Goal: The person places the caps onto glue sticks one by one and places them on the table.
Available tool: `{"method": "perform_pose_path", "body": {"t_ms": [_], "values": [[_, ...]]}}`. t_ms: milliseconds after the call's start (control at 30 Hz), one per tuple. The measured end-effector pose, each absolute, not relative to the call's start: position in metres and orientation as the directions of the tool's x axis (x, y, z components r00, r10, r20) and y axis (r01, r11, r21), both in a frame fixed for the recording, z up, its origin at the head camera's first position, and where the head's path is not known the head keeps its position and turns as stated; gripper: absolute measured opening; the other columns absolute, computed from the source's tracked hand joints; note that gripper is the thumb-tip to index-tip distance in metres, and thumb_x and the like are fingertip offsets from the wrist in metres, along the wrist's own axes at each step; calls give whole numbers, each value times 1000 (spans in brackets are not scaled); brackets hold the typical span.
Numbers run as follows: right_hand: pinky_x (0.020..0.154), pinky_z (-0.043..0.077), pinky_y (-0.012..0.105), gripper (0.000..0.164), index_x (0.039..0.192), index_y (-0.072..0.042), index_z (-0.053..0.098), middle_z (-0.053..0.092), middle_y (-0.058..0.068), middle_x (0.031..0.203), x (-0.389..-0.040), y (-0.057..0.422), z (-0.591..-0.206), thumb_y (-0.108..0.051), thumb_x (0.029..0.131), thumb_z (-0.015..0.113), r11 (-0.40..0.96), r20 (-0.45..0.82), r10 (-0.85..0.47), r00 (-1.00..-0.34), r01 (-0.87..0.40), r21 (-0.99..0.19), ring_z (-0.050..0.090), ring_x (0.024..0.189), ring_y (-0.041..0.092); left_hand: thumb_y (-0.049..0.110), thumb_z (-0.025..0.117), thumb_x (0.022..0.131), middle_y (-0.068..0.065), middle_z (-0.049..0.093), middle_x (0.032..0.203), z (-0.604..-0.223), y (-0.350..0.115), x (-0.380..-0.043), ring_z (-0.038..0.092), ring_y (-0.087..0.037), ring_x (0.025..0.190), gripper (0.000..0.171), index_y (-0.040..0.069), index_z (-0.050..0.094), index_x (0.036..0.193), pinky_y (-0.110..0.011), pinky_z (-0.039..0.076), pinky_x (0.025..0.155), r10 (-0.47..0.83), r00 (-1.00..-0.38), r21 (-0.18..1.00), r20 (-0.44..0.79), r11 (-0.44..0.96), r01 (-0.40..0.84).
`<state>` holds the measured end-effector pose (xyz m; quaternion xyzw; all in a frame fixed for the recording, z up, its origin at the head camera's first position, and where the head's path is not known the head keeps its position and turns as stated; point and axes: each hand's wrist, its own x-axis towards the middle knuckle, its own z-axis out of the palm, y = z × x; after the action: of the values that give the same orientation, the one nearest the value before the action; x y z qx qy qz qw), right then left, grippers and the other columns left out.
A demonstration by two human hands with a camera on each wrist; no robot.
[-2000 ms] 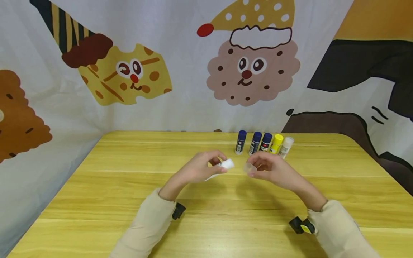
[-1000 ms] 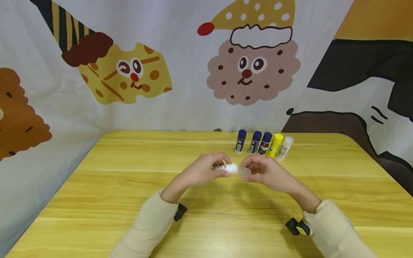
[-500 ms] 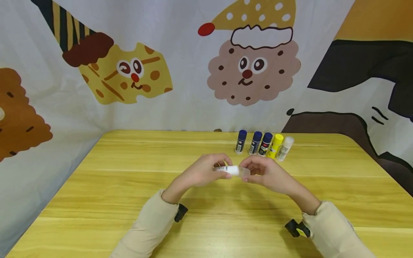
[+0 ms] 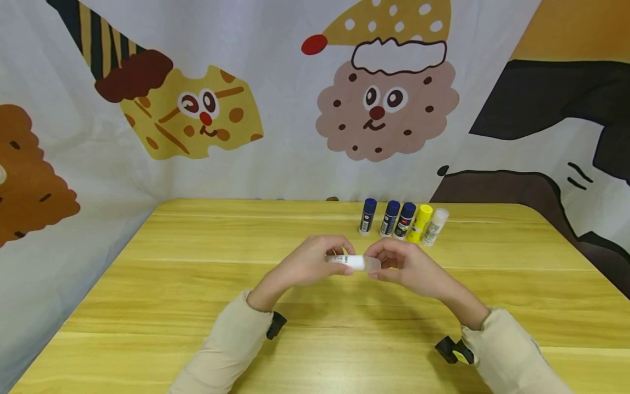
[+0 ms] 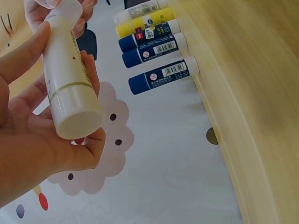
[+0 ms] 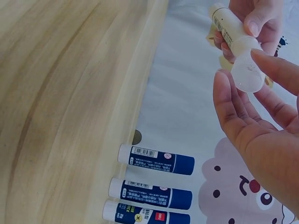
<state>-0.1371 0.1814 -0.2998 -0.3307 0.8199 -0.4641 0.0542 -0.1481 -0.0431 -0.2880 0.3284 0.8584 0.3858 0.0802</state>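
A white glue stick [image 4: 350,262] is held level above the middle of the table. My left hand [image 4: 315,261] grips its body between thumb and fingers. At its right end sits a translucent cap [image 4: 372,264], pinched by the thumb and fingers of my right hand [image 4: 407,265]. In the left wrist view the glue stick [image 5: 70,79] points its base toward the camera, with the left thumb along its side. The right wrist view has the cap [image 6: 247,74] touching the end of the body, right fingers around it.
Several glue sticks stand in a row at the back right: dark blue ones [image 4: 367,216], a yellow one [image 4: 420,223] and a whitish one [image 4: 435,227]. A printed cloth [image 4: 285,137] hangs behind the wooden table [image 4: 197,241].
The cap and the glue stick's body were apart; both hands moved together until the cap met the body's end. In the last half second the hands barely shifted.
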Motion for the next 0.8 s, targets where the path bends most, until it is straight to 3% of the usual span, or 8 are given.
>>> {"method": "perform_pose_path", "body": {"t_ms": [800], "values": [[69, 51, 30, 23, 99, -4, 60, 57, 5, 95, -135, 180, -298, 4, 78, 68, 355, 248, -592, -767, -524, -774, 58, 80, 16, 16, 72, 79, 2, 60, 79, -291, -43, -149, 55, -13, 73, 20, 10, 64, 96, -23, 43, 64, 622, -776, 720, 103, 491, 490]]}}
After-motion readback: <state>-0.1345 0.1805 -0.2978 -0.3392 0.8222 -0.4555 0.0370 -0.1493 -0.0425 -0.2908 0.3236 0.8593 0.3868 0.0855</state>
